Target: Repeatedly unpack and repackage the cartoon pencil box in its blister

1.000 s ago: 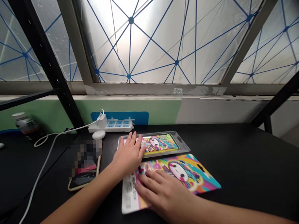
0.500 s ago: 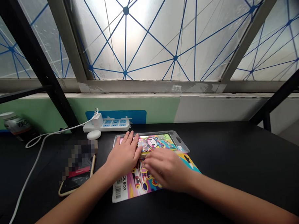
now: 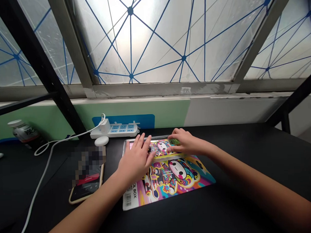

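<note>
A colourful pencil box [image 3: 161, 147] with a cartoon face lies in a clear plastic tray at the far side of a printed card [image 3: 170, 184]. The card carries a barcode and the partly covered word "BOX". My left hand [image 3: 136, 158] rests on the left part of the pencil box, fingers spread and pointing away from me. At its right end, my right hand [image 3: 185, 142] grips across the pencil box, fingers over the far edge and thumb on the near side. Both hands cover parts of the printed top.
Left of the card lies a phone [image 3: 88, 190], partly blurred out. Behind it sit a round white case [image 3: 101, 141] and a power strip [image 3: 120, 129] with a plugged-in white cable [image 3: 45, 171]. A bottle [image 3: 25, 133] stands far left. Slanted black posts [image 3: 45, 76] flank the desk.
My right hand has moved from the card's middle to the far right, onto the pencil box's right end, uncovering the card's cartoon face. My left hand stays on the box.
</note>
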Action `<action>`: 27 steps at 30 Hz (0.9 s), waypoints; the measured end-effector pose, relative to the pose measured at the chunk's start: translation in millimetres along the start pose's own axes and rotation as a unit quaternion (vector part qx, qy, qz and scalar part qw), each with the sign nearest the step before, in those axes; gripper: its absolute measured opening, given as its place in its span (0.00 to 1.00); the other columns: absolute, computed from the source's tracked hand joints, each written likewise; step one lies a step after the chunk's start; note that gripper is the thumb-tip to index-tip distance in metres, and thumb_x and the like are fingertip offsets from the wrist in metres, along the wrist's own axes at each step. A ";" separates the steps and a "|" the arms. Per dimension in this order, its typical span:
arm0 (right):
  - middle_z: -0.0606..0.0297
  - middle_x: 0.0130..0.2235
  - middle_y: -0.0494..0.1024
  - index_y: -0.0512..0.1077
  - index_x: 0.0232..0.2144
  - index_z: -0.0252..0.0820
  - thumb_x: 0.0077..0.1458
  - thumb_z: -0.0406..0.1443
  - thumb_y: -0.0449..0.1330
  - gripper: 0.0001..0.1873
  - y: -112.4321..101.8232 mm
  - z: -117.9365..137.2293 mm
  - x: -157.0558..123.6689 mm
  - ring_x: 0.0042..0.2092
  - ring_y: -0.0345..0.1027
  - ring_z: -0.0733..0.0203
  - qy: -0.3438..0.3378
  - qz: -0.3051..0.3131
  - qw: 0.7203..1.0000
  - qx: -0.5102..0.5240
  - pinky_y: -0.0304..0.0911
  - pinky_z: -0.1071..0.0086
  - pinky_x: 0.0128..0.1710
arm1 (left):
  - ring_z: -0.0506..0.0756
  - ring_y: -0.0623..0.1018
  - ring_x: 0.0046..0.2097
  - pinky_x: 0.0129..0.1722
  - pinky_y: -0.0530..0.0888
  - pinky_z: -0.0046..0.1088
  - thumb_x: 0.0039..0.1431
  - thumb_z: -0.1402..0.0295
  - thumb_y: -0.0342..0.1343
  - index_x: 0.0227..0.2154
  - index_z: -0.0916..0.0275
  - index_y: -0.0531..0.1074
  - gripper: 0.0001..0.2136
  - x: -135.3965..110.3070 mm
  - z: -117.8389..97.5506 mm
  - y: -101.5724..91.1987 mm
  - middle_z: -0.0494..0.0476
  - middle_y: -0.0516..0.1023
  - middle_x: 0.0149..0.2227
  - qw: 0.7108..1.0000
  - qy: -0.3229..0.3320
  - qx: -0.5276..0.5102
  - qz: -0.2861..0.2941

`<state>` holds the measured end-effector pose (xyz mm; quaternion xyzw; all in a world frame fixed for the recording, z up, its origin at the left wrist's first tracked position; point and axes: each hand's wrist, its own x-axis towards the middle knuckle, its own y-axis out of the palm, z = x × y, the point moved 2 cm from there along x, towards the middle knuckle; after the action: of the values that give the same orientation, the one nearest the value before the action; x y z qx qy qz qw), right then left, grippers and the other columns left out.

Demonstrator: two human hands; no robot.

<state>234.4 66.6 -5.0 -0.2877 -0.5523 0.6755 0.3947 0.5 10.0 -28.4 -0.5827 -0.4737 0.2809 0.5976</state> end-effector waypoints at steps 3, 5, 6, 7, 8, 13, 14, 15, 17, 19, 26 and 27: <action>0.53 0.45 0.73 0.75 0.43 0.43 0.53 0.57 0.61 0.27 -3.3 -4.4 7.0 0.49 0.66 0.43 0.006 -0.001 1.000 0.001 0.63 0.52 0.48 | 0.64 0.51 0.71 0.64 0.55 0.56 0.71 0.52 0.38 0.69 0.60 0.47 0.30 2.1 -0.9 -1.0 0.65 0.50 0.71 1.000 -0.004 -0.027 -0.013; 0.54 0.45 0.73 0.75 0.40 0.43 0.53 0.57 0.61 0.26 -3.0 -7.2 9.7 0.48 0.66 0.43 0.003 -0.013 1.000 -0.001 0.63 0.52 0.47 | 0.64 0.50 0.71 0.65 0.54 0.55 0.70 0.52 0.40 0.69 0.61 0.47 0.30 2.9 -0.5 -4.4 0.66 0.49 0.72 0.998 -0.014 -0.048 -0.035; 0.54 0.44 0.73 0.74 0.38 0.43 0.52 0.58 0.62 0.25 -2.4 -8.1 9.6 0.48 0.66 0.44 0.000 -0.025 1.000 -0.006 0.62 0.52 0.46 | 0.64 0.50 0.71 0.65 0.54 0.54 0.70 0.52 0.40 0.69 0.61 0.47 0.30 2.9 0.0 -6.9 0.66 0.48 0.72 0.997 -0.019 -0.058 -0.053; 0.55 0.44 0.74 0.74 0.37 0.44 0.52 0.58 0.62 0.25 -1.5 -8.4 8.4 0.48 0.66 0.44 -0.005 -0.043 0.999 -0.013 0.62 0.52 0.46 | 0.63 0.51 0.71 0.65 0.54 0.54 0.70 0.53 0.41 0.69 0.60 0.47 0.30 2.8 0.9 -9.7 0.66 0.48 0.72 0.995 -0.024 -0.066 -0.073; 0.55 0.44 0.74 0.73 0.37 0.44 0.51 0.58 0.62 0.25 -0.6 -8.1 6.0 0.48 0.66 0.44 -0.011 -0.068 0.997 -0.022 0.62 0.51 0.46 | 0.63 0.52 0.71 0.65 0.53 0.54 0.70 0.54 0.42 0.69 0.60 0.48 0.29 2.6 2.2 -12.5 0.66 0.48 0.72 0.993 -0.027 -0.071 -0.093; 0.55 0.46 0.76 0.69 0.40 0.43 0.55 0.52 0.64 0.21 8.1 0.7 -18.3 0.49 0.70 0.45 -0.057 -0.223 0.972 -0.053 0.56 0.45 0.55 | 0.63 0.60 0.67 0.65 0.50 0.58 0.70 0.57 0.46 0.66 0.60 0.54 0.26 5.7 16.8 -20.9 0.65 0.63 0.66 0.992 -0.031 -0.051 -0.115; 0.55 0.46 0.77 0.69 0.41 0.43 0.56 0.50 0.64 0.20 9.8 3.5 -23.0 0.48 0.71 0.46 -0.072 -0.245 0.965 -0.055 0.55 0.44 0.57 | 0.63 0.63 0.66 0.65 0.51 0.58 0.69 0.56 0.47 0.65 0.60 0.57 0.25 6.9 20.4 -22.4 0.65 0.66 0.64 0.993 -0.023 -0.046 -0.110; 0.54 0.46 0.77 0.68 0.42 0.43 0.57 0.47 0.64 0.18 10.6 6.5 -27.1 0.49 0.72 0.46 -0.088 -0.264 0.959 -0.058 0.56 0.44 0.57 | 0.63 0.67 0.64 0.65 0.52 0.57 0.69 0.56 0.49 0.63 0.60 0.59 0.24 7.9 23.7 -24.6 0.64 0.70 0.62 0.993 -0.011 -0.042 -0.108; 0.54 0.47 0.77 0.67 0.45 0.43 0.60 0.43 0.63 0.15 8.1 13.6 -34.3 0.49 0.72 0.46 -0.125 -0.296 0.945 -0.064 0.60 0.47 0.55 | 0.62 0.72 0.59 0.64 0.57 0.53 0.67 0.58 0.54 0.60 0.59 0.65 0.22 7.7 27.5 -31.8 0.62 0.75 0.57 0.993 0.028 -0.034 -0.110; 0.53 0.47 0.76 0.66 0.51 0.43 0.62 0.39 0.61 0.17 -0.6 22.0 -43.5 0.49 0.71 0.47 -0.154 -0.331 0.928 -0.079 0.64 0.51 0.50 | 0.61 0.75 0.54 0.62 0.61 0.50 0.65 0.60 0.58 0.57 0.60 0.68 0.20 1.6 26.1 -43.6 0.61 0.78 0.52 0.987 0.073 -0.019 -0.141; 0.54 0.49 0.73 0.57 0.65 0.45 0.62 0.27 0.55 0.31 -9.6 43.9 -122.0 0.50 0.68 0.50 -0.206 -0.319 0.915 -0.138 0.66 0.59 0.52 | 0.58 0.76 0.45 0.58 0.66 0.47 0.65 0.74 0.55 0.54 0.62 0.70 0.15 -75.0 -9.0 -64.5 0.59 0.78 0.43 0.935 0.211 0.056 -0.279; 0.55 0.48 0.75 0.59 0.65 0.43 0.62 0.26 0.54 0.30 -2.1 44.9 -134.2 0.49 0.69 0.51 -0.226 -0.303 0.914 -0.143 0.65 0.59 0.53 | 0.57 0.76 0.44 0.59 0.66 0.47 0.65 0.77 0.52 0.53 0.63 0.70 0.15 -86.6 -13.4 -59.2 0.59 0.78 0.43 0.933 0.227 0.065 -0.270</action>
<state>268.0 -70.8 0.8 0.0005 -0.7785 0.4838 0.3999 -34.4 -82.3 9.7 -0.4407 -0.4453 -0.0006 0.7794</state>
